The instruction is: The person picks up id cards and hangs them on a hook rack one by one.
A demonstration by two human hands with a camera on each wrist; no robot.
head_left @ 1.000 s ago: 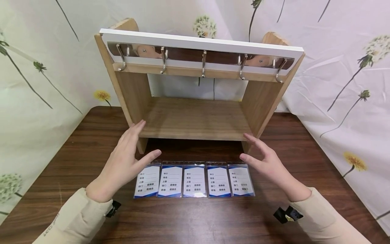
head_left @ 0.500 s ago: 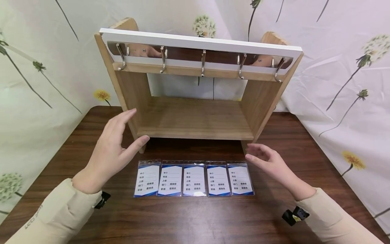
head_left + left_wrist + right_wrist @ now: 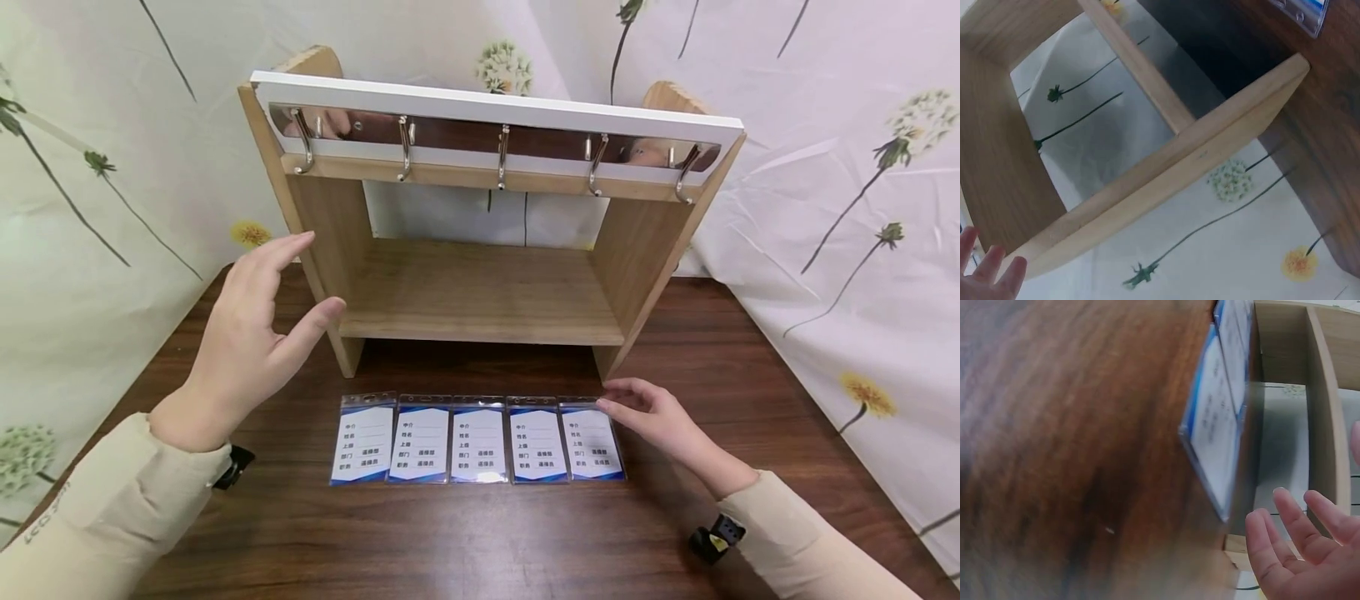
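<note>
Several ID badges in clear plastic holders lie side by side on the dark wooden table; the rightmost badge (image 3: 592, 442) is nearest my right hand (image 3: 660, 425). That hand hovers at the badge's top right corner, thumb and fingers apart with nothing between them. In the right wrist view its fingers (image 3: 1294, 528) are spread beside the end of the badge row. My left hand (image 3: 247, 342) is raised in front of the left side panel (image 3: 296, 208) of a wooden rack, holding nothing. Only a few of its fingertips (image 3: 988, 269) show in the left wrist view.
The rack's shelf (image 3: 487, 292) stands behind the badges. Along its top front runs a white board (image 3: 487, 96) bearing several metal hooks (image 3: 502, 158). Flower-printed cloth (image 3: 825, 208) hangs around the table (image 3: 465, 542). The leftmost badge (image 3: 363, 442) lies in front of the rack's left foot.
My left hand has moved up and to the left, away from the badges. My right hand has lowered toward the rightmost badge's top corner, its fingers drawing closer to the thumb. The badges have stayed put.
</note>
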